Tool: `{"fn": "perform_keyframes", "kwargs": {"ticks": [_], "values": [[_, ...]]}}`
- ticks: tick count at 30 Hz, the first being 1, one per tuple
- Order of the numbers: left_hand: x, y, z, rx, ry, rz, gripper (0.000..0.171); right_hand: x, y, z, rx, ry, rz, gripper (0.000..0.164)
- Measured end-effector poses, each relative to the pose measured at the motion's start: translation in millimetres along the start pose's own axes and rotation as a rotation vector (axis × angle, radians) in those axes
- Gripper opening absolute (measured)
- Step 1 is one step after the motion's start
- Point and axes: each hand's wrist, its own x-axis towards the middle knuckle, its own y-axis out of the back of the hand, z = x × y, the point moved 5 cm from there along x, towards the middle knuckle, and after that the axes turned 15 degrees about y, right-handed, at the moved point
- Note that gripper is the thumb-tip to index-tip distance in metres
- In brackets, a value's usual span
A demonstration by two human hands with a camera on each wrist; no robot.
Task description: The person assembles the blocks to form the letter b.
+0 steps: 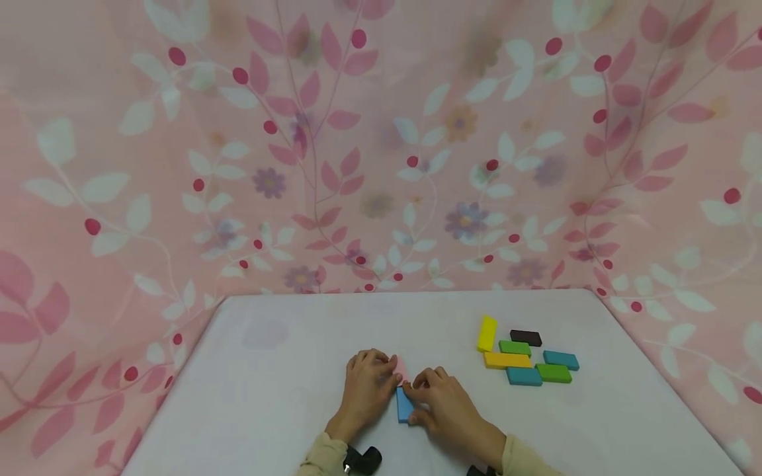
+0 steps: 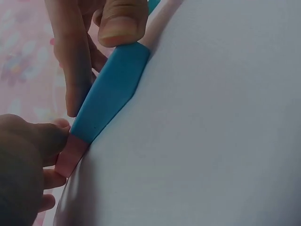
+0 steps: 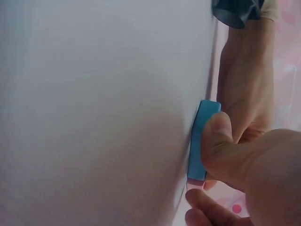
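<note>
Two blocks lie end to end on the white table, a pink block (image 1: 401,371) at the far end and a blue block (image 1: 404,407) at the near end. My left hand (image 1: 368,390) grips the pink block from the left, thumb and fingers about it. From the right, my right hand (image 1: 449,408) pinches the blue block along its length, with its thumb at the near end. In the left wrist view the blue block (image 2: 107,92) meets the pink block (image 2: 71,154) end on. Fingers hide part of the pink block.
Right of the hands lies a loose group of blocks: two yellow-orange ones (image 1: 507,360), two green ones (image 1: 553,373), two teal ones (image 1: 524,377) and a dark one (image 1: 526,338). A pink floral cloth (image 1: 381,165) hangs behind the white table (image 1: 286,370).
</note>
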Motion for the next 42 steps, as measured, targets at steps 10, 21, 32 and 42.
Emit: {"fn": "perform_keyframes", "kwargs": {"ticks": [10, 21, 32, 42], "values": [[-8.5, 3.3, 0.3, 0.044, -0.009, -0.115, 0.041, -5.4, -4.4, -1.8, 0.001, -0.041, -0.046, 0.059], [-7.8, 6.1, -15.6, -0.018, -0.023, -0.181, 0.045, -1.4, -3.5, -2.6, 0.052, -0.019, -0.060, 0.055], [-9.2, 6.4, -22.6, -0.044, 0.018, -0.329, 0.073, -1.3, -6.7, -2.7, 0.075, -0.035, -0.113, 0.055], [-4.8, 3.4, -12.2, -0.031, -0.027, -0.222, 0.072, -1.2, -1.7, 2.0, 0.125, -0.007, -0.037, 0.052]]}}
